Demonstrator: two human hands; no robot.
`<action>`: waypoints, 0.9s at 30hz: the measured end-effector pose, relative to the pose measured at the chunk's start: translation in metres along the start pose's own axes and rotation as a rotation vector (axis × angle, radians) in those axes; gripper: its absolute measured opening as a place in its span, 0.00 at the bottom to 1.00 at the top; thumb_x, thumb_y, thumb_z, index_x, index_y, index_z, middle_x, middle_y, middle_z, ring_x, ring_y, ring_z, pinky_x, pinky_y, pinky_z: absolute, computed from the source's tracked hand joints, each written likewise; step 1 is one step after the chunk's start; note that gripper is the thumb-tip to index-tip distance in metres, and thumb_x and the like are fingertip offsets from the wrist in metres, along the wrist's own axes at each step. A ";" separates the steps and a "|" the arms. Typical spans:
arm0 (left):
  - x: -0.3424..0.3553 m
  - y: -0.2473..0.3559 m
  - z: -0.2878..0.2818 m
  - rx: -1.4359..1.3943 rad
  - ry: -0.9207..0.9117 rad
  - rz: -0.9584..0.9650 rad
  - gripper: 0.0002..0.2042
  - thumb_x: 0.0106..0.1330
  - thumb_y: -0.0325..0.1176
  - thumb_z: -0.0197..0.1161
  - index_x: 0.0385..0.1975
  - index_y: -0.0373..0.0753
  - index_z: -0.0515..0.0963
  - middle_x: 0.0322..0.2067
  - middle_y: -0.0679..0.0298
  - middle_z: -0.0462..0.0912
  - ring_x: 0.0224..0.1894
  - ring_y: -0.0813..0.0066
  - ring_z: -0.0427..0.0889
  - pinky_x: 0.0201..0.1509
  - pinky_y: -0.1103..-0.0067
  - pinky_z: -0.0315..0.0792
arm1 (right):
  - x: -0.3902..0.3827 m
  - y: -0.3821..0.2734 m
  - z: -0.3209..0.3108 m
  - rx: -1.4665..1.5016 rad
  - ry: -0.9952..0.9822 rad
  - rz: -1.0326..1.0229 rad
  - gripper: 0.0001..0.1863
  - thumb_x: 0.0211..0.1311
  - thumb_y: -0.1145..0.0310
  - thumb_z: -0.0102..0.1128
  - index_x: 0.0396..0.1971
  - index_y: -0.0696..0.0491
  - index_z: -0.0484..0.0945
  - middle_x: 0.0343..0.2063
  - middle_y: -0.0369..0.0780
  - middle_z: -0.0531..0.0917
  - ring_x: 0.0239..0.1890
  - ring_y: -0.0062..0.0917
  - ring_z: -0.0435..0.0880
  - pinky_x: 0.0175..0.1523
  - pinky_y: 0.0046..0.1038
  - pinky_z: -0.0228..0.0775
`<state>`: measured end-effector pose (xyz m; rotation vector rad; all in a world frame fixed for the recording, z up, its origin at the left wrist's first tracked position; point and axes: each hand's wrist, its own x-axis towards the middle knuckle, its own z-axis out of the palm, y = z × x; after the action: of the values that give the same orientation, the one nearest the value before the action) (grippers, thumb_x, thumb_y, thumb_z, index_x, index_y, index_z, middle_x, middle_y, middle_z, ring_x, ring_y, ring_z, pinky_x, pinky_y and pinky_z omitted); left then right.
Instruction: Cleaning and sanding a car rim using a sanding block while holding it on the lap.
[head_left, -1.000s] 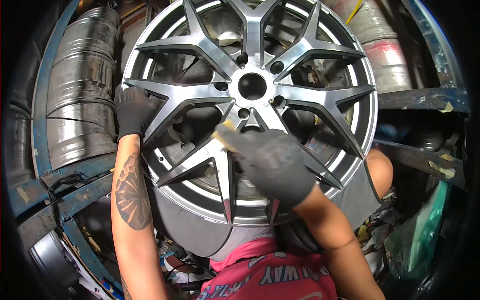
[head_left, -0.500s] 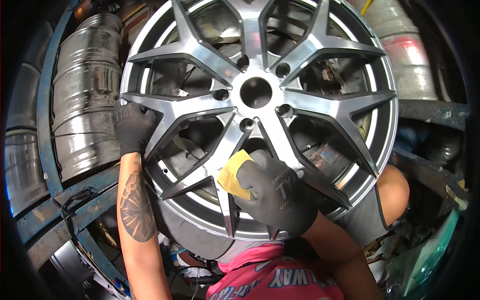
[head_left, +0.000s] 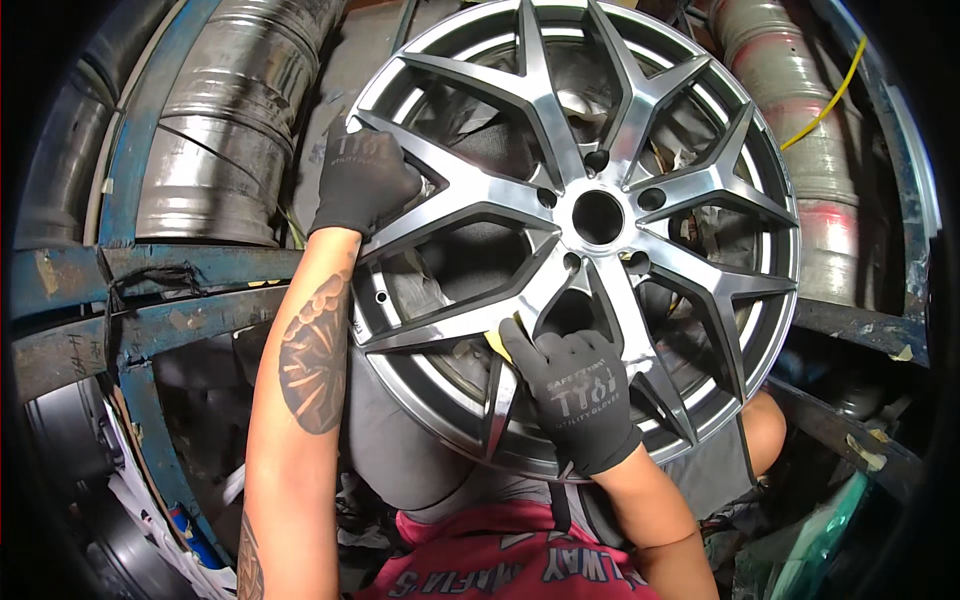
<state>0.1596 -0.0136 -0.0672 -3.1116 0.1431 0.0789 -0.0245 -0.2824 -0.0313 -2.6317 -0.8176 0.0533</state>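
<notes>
A large alloy wheel [head_left: 625, 300] with bright Y-shaped spokes and dark recesses lies across my lap, face up. My left hand [head_left: 365, 180], in a black glove, is closed around the rim and a spoke end at the wheel's left side. My right hand [head_left: 580, 390], gloved the same way, is over the lower spokes. Its fingers press a small piece of yellow sandpaper [head_left: 498, 345] against a lower-left spoke. Most of that sheet is hidden under the fingers. Around the round centre bore sit several bolt holes.
Blue metal frame bars [head_left: 210, 265] run along the left. Stacked bare metal wheel barrels [head_left: 225, 130] stand behind them, with more barrels [head_left: 800, 150] at the right. A yellow hose [head_left: 835, 100] hangs there. Greenish clear plastic [head_left: 825, 540] lies at the lower right.
The wheel sits farther right in view and appears turned clockwise, with my left hand still on its rim. My right hand has swung more upright, covering more of the sandpaper. The surroundings have shifted too.
</notes>
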 end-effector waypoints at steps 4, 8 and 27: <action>-0.001 0.002 0.001 -0.008 0.047 0.023 0.15 0.54 0.41 0.60 0.27 0.36 0.88 0.33 0.47 0.89 0.41 0.55 0.89 0.69 0.64 0.63 | 0.015 -0.009 -0.008 -0.083 -0.103 0.018 0.26 0.59 0.68 0.61 0.60 0.48 0.81 0.26 0.35 0.81 0.29 0.30 0.82 0.41 0.34 0.70; 0.000 -0.007 0.014 0.001 0.058 0.021 0.18 0.55 0.43 0.61 0.34 0.36 0.90 0.37 0.50 0.90 0.48 0.59 0.88 0.71 0.64 0.60 | 0.015 -0.009 -0.010 -0.086 -0.137 -0.001 0.26 0.59 0.70 0.61 0.61 0.46 0.81 0.25 0.37 0.81 0.29 0.32 0.84 0.39 0.35 0.71; -0.005 -0.003 0.007 -0.062 0.106 0.057 0.16 0.50 0.42 0.62 0.31 0.38 0.89 0.35 0.52 0.90 0.46 0.64 0.89 0.73 0.68 0.59 | 0.016 -0.033 -0.040 -0.013 -0.280 0.137 0.33 0.56 0.72 0.63 0.66 0.44 0.77 0.27 0.40 0.81 0.32 0.37 0.84 0.44 0.40 0.75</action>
<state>0.1543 -0.0099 -0.0737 -3.1741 0.2355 -0.0825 -0.0230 -0.2625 0.0194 -2.7264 -0.7227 0.4641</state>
